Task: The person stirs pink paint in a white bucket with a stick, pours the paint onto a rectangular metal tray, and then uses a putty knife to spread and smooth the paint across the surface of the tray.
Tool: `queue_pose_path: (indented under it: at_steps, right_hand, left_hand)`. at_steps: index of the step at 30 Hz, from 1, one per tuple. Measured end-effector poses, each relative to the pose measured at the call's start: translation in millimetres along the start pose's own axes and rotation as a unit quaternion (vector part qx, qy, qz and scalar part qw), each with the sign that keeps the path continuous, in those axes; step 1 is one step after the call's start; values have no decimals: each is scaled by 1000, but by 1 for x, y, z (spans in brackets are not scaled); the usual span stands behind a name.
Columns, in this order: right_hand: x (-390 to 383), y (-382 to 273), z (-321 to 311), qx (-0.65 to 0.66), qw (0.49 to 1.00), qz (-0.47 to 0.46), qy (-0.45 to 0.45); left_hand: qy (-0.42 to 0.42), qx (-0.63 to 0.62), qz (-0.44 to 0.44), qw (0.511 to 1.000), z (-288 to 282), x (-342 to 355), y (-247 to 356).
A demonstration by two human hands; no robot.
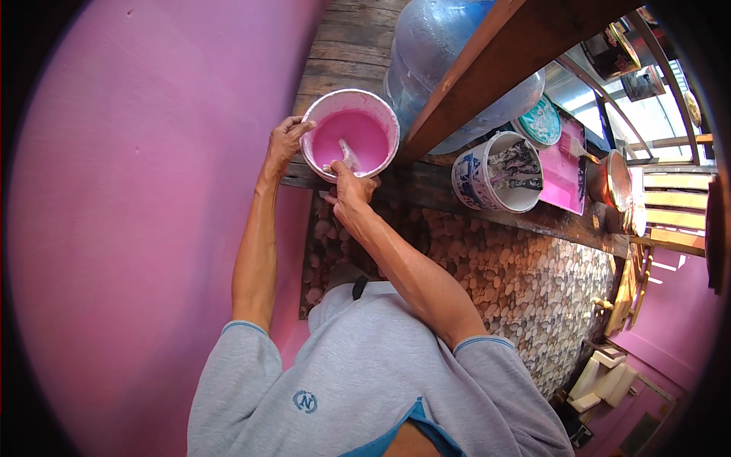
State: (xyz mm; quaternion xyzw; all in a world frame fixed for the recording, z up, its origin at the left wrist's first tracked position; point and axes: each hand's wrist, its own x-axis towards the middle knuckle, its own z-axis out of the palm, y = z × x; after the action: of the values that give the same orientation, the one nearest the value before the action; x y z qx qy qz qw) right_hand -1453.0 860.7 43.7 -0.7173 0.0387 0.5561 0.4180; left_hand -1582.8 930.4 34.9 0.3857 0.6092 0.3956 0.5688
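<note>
Hands (286,142) (353,190) on bucket (391,131); shirt emblem (305,402) lettered

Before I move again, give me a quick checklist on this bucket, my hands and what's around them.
1. Left hand on the bucket's left rim: ok, thumb over the edge.
2. Right hand at the near rim: ok.
3. Right hand gripping the pale implement: cannot tell.
4. Pale implement clear of the pink paint: not ok, it dips in.
5. Bucket's base fully on the wooden ledge: cannot tell, the base is hidden.
6. Brush away from both hands: ok, it lies at the pink tray.
</note>
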Motion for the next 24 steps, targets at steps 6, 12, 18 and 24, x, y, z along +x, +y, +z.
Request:
queue_pose_path:
  at_steps: [6, 12, 18, 24]
  right_hand:
    - [-1, 0, -20, -221, 932, -236, 162]
    - [-12, -28, -61, -368, 789, -484, -85]
    - [-3, -44, -55, -537, 679, -481, -138]
    - [-8, -57, -49, -541, 626, -525, -199]
  left_hand:
    - [153, 346, 179, 908, 34, -56, 30]
    - [30, 452, 192, 870, 25, -83, 28]
    - [-11, 470, 188, 862, 20, -81, 27]
    - [-13, 468, 230, 853, 18, -87, 17]
